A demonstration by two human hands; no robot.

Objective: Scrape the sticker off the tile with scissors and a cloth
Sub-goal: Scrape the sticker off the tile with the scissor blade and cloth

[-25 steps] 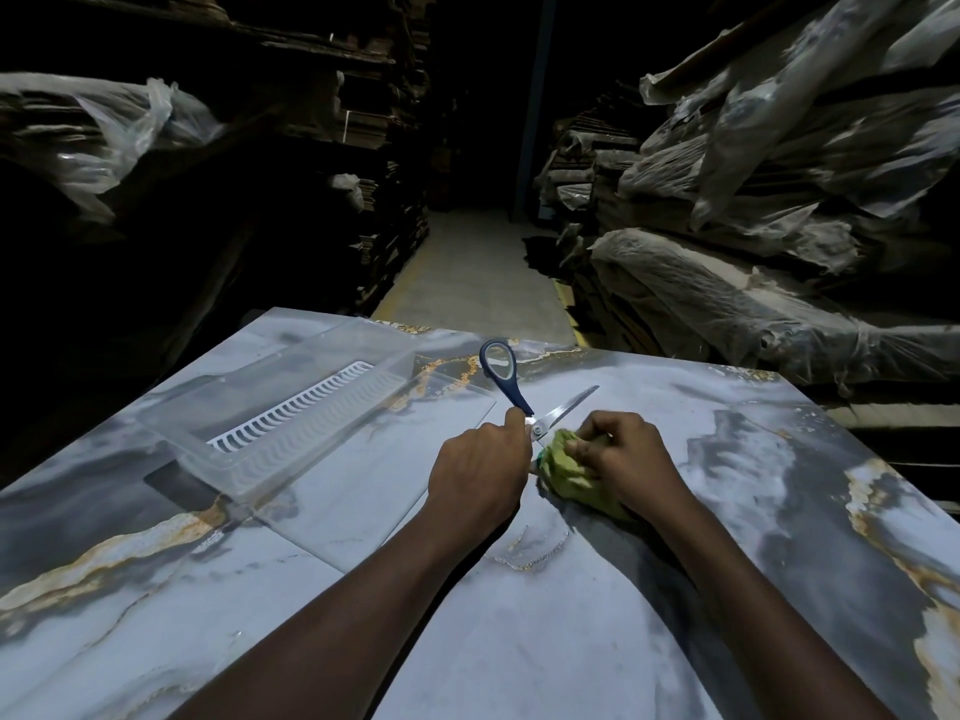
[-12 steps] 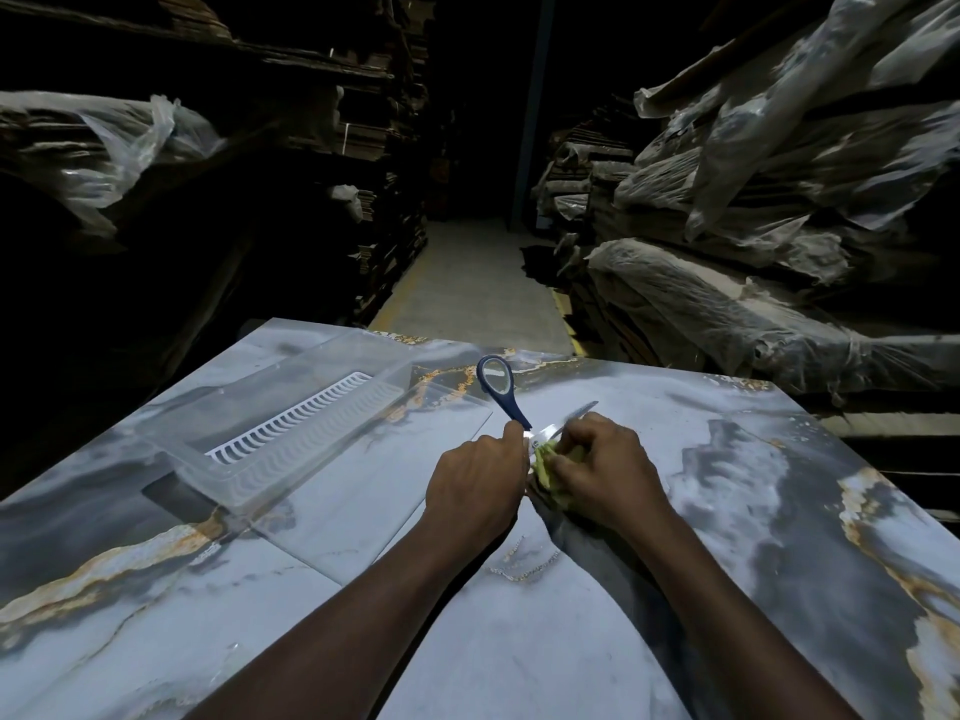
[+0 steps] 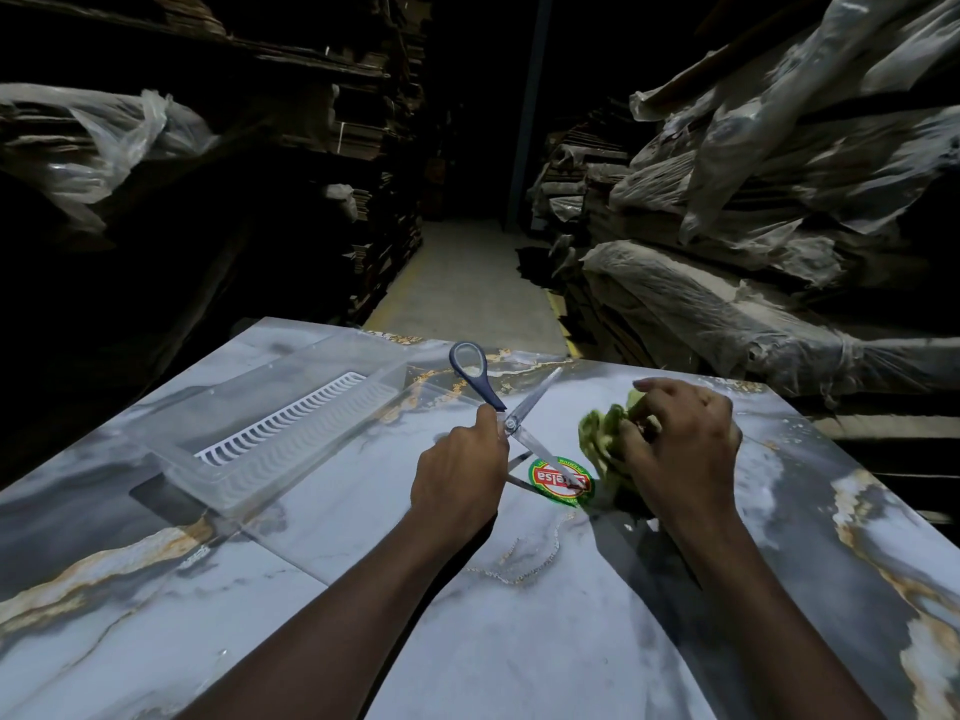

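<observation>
Sticker (image 3: 560, 481), oval, green and red, lies mid-tile (image 3: 519, 641), edges well clear. Left hand (image 3: 457, 472) grips opened scissors (image 3: 511, 426), one blade across sticker. Right hand (image 3: 680, 454) clutches green cloth (image 3: 602, 449) just beside.

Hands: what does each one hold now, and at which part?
The left hand holds the open scissors near the pivot, at the handle end. The right hand grips the bunched green cloth beside the sticker.
</observation>
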